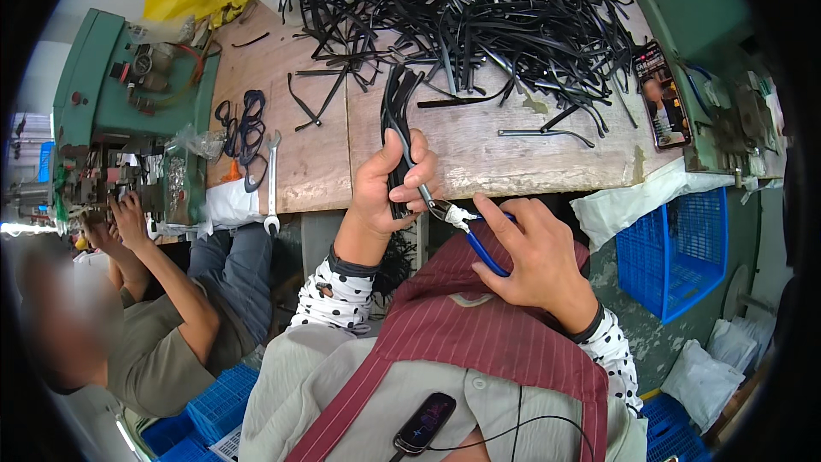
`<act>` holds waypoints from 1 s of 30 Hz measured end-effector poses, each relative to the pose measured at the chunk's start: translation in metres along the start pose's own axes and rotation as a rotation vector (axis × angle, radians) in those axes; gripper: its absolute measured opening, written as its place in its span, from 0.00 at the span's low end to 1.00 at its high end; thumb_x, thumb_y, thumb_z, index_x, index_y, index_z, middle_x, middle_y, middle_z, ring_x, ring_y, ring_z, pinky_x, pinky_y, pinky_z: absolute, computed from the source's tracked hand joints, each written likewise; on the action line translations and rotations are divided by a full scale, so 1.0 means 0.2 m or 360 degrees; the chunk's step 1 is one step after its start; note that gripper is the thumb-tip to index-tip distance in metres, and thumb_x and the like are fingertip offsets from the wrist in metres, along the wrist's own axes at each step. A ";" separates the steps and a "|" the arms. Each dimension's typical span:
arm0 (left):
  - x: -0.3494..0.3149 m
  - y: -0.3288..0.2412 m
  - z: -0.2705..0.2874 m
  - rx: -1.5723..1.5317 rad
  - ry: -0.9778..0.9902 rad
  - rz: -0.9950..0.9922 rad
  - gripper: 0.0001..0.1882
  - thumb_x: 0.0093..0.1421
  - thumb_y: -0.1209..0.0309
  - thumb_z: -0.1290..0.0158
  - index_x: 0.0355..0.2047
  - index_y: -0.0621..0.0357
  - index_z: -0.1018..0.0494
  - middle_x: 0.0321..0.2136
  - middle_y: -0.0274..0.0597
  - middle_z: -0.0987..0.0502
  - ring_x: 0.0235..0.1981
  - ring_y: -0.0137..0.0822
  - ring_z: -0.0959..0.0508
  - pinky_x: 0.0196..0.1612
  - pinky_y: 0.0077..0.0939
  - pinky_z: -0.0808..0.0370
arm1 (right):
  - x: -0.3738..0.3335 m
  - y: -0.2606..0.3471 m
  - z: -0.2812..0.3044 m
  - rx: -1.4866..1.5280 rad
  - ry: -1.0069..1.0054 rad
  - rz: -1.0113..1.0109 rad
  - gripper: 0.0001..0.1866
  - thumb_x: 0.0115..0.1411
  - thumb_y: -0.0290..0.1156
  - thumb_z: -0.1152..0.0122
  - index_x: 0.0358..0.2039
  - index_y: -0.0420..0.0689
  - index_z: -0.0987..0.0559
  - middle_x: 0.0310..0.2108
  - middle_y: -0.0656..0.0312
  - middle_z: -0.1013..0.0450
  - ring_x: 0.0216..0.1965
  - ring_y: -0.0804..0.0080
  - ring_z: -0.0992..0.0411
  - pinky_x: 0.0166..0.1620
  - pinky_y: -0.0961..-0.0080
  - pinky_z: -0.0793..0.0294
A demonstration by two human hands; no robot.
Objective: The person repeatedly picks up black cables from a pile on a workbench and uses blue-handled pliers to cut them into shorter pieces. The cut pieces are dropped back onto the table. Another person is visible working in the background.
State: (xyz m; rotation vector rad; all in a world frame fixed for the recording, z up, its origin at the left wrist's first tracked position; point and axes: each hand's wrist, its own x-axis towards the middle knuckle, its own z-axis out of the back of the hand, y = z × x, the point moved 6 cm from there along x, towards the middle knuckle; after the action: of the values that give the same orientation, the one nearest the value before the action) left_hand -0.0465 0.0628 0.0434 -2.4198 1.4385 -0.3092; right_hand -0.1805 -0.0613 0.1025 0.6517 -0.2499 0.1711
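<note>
My left hand (376, 181) is closed around a bundle of black eyeglass temples (396, 103), their far ends pointing up over the table edge. One greyish temple slants out of the bundle toward my right hand. My right hand (540, 255) grips blue-handled pliers (486, 253) with white wrapping near the pivot. The plier jaws are at the near end of that greyish temple, close to my left fingers; whether they clamp it is too small to tell. A big heap of similar black temples (453, 8) covers the far part of the table.
The wooden table (308, 167) carries loose temples, dark looped pieces (251, 128), a wrench (273, 180) and a phone (662, 98). Green machines stand at left (90, 85) and right (701, 0). A blue crate (646, 257) is at right. At left, a co-worker's hands (128, 221) work at a machine.
</note>
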 end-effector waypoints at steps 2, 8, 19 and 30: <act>-0.01 0.01 0.00 -0.0060 0.0030 0.0066 0.22 0.72 0.51 0.64 0.37 0.56 0.33 0.21 0.29 0.32 0.12 0.13 0.39 0.21 0.15 0.35 | 0.00 0.01 0.00 0.0003 0.0020 -0.0001 0.43 0.38 0.36 0.26 0.59 0.47 0.29 0.35 0.58 0.32 0.33 0.61 0.30 0.33 0.67 0.27; -0.02 -0.01 -0.03 0.0153 0.0065 -0.0275 0.21 0.71 0.50 0.63 0.36 0.54 0.34 0.20 0.30 0.34 0.11 0.18 0.41 0.21 0.18 0.35 | -0.02 -0.03 0.00 0.0188 0.0045 -0.0003 0.41 0.39 0.35 0.26 0.58 0.46 0.28 0.32 0.58 0.32 0.28 0.62 0.30 0.29 0.67 0.27; -0.11 0.00 -0.15 0.1391 -0.0246 -0.1203 0.22 0.64 0.51 0.46 0.37 0.60 0.35 0.22 0.44 0.29 0.17 0.24 0.36 0.22 0.18 0.37 | -0.06 -0.10 -0.07 0.0634 0.0201 -0.0438 0.42 0.42 0.41 0.26 0.59 0.45 0.29 0.30 0.56 0.30 0.30 0.59 0.27 0.36 0.67 0.25; -0.10 0.03 -0.08 0.0982 -0.0463 -0.0952 0.16 0.69 0.56 0.52 0.39 0.57 0.35 0.25 0.41 0.29 0.16 0.24 0.37 0.23 0.20 0.33 | -0.09 -0.14 -0.09 0.0765 0.0322 -0.0596 0.40 0.45 0.37 0.27 0.60 0.46 0.29 0.28 0.57 0.29 0.26 0.66 0.29 0.33 0.72 0.27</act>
State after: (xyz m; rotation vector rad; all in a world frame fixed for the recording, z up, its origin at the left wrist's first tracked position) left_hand -0.0659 0.0756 0.0552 -2.1788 0.3830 -0.4301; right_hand -0.1886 -0.0732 0.0668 1.1371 0.1176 -0.0682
